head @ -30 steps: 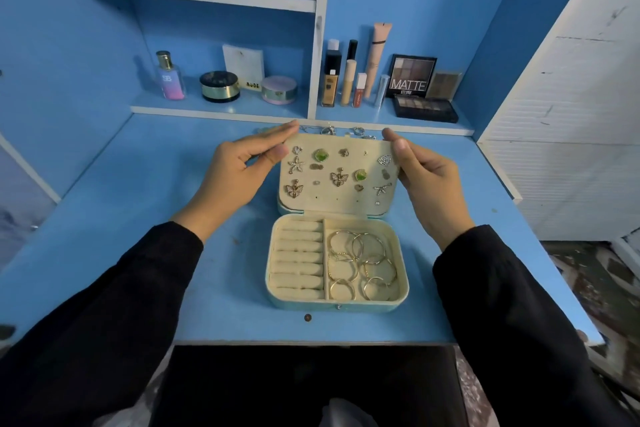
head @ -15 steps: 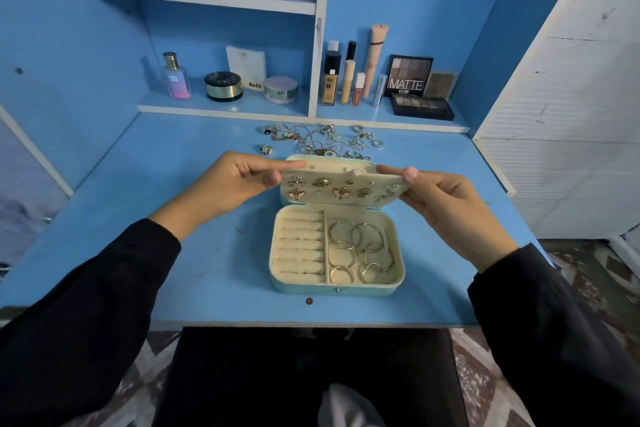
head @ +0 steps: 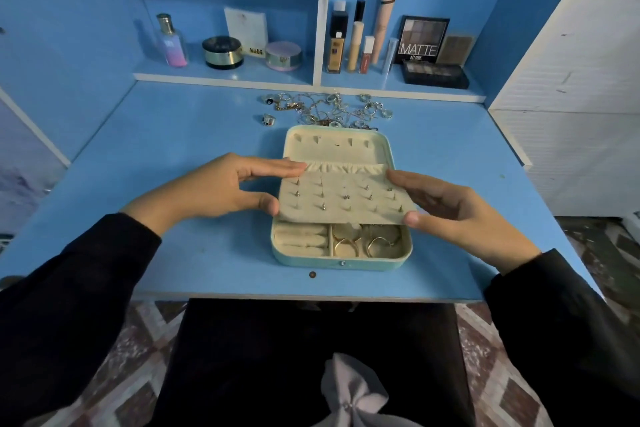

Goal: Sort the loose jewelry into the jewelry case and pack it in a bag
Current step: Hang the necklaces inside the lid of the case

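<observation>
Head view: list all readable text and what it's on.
"MATTE": on the upright eyeshadow palette; the smaller line under it is too blurred to read.
"NUDE": at the foot of the white card.
Label on the foundation bottle: too small to read.

Worn items, as seen from the head camera:
- Long black fabric left sleeve [head: 79,288], plain, reaching the wrist above the left hand [head: 221,189].
- Matching black right sleeve [head: 554,322] above the right hand [head: 450,211].
- Black lap garment [head: 294,357].
- Pale grey fabric bow [head: 349,395] with a small bead at its centre.
</observation>
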`<state>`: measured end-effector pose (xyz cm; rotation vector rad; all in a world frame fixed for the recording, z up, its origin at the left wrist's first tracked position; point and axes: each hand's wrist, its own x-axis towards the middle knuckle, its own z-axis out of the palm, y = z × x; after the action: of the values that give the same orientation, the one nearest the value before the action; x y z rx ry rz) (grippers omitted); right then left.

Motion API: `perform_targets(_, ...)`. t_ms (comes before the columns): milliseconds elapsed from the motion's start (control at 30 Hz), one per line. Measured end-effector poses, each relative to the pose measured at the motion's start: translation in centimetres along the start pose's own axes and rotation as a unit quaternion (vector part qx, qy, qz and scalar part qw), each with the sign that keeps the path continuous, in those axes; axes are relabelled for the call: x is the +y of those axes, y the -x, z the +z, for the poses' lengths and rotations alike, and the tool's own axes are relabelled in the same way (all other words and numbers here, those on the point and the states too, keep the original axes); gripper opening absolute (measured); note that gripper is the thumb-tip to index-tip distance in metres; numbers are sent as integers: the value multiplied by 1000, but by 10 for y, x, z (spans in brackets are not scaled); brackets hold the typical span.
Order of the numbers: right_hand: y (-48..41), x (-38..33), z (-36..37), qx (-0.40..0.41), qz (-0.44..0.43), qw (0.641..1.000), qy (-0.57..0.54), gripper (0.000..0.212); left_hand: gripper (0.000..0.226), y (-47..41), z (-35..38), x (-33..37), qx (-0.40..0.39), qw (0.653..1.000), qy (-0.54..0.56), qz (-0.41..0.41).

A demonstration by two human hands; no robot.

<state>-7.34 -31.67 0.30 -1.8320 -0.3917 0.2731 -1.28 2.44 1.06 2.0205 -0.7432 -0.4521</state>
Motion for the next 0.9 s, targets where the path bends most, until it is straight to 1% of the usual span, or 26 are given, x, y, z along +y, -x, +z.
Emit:
perform_targets(100,1,0,2,9,-3,1000,8,62,65,1,1,1,-4,1000,-16,-8)
perform_targets(233,1,3,0,4,-10,999,34,72,69,1,1,1,-1,999,-29,-14)
perform_targets(333,0,1,-2,0,-6,999,44,75,70,2,-3,0,-11,999,-30,-9)
perform_targets(400,-2,-2,-5,-1,-4,999,51,68,67,0,-6,-1,-11,1000,-17,-2)
perform_targets(433,-4,-5,-7,11,-1,999,49,58,64,-2,-8,-1,-2,1000,-6,-1)
perform_targets(500,-12,-6,-13,72,2,997,37,41,51,-8,-13,-1,39,999,3,4)
perform_targets(600,-36,-1,-28,181,6,982,55,32,34,-28,-20,-5,134,991,-4,16)
perform_targets(667,-57,7,-39,234,21,968,91,23,25,-46,-25,-14,187,982,-26,16)
perform_targets(733,-80,17,-49,256,32,955,147,19,19,-65,-31,-29,224,972,-71,14)
perform_targets(800,-100,27,-54,256,36,944,206,18,20,-81,-38,-46,248,959,-136,17)
perform_targets(900,-124,35,-57,242,31,936,254,15,21,-100,-43,-63,257,944,-205,27)
